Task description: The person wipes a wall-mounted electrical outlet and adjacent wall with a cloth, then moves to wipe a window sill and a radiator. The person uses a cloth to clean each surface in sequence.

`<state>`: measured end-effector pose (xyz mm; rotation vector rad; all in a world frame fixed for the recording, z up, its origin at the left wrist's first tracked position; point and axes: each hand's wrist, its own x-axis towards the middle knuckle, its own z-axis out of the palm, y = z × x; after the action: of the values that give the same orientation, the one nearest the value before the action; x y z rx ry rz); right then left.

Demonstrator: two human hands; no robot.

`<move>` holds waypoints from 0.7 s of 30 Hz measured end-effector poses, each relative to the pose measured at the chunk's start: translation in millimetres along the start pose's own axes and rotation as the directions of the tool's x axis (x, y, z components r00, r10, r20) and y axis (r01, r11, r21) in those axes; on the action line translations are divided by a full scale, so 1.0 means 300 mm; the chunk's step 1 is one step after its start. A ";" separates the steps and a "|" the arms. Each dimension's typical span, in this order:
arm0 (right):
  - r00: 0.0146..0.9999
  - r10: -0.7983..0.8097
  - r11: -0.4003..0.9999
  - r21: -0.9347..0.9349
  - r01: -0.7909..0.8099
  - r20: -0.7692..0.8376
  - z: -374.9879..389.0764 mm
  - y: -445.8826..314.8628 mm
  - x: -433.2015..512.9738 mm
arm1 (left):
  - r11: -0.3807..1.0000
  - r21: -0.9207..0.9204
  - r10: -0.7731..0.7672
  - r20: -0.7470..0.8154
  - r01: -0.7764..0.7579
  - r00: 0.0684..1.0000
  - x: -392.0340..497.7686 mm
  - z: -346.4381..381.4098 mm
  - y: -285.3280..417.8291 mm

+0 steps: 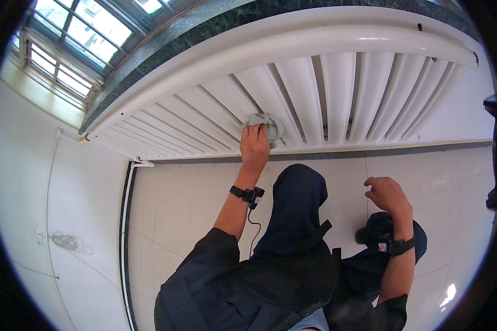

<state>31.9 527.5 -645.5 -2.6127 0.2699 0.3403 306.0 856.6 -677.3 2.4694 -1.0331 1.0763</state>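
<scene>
My left hand (pixel 254 148) is closed on a crumpled grey-green cloth (pixel 274 127) and holds it against the lower part of a white tubular radiator (pixel 300 97). The cloth spreads out above and to the right of the fingers, over the vertical tubes. My right hand (pixel 387 193) hangs over the floor near my right knee, its fingers loosely bent and apart, with nothing in it. Each wrist wears a black strap with a small device, and a thin cable runs down from the left one.
A dark green stone sill (pixel 182 45) runs above the radiator, below barred windows (pixel 95 29). White pipes (pixel 143 163) meet at the left corner. A coiled cable (pixel 68 242) hangs on the left wall. Pale tiles (pixel 182 194) cover the floor.
</scene>
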 end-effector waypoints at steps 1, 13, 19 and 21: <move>1.000 0.004 1.000 0.003 -0.004 0.004 -0.001 -0.002 0.005 | 0.999 -0.004 0.033 0.001 -0.033 0.999 0.005 -0.011 -0.009; 0.994 -0.057 0.997 -0.061 0.052 -0.095 0.024 0.010 -0.015 | 0.999 0.028 -0.016 -0.441 0.031 0.897 0.301 -0.232 -0.064; 0.994 -0.073 0.996 -0.055 0.069 -0.080 0.040 0.006 -0.002 | 1.000 0.008 -0.013 -0.084 0.014 0.996 -0.007 0.003 -0.018; 0.994 -0.080 0.996 -0.049 0.076 -0.074 0.039 0.003 0.003 | 1.000 -0.008 0.011 -0.041 -0.011 0.999 -0.087 0.093 0.001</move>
<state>30.2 532.4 -656.1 -2.6769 0.1867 0.2236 308.5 856.3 -715.3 2.4276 -1.0386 1.1185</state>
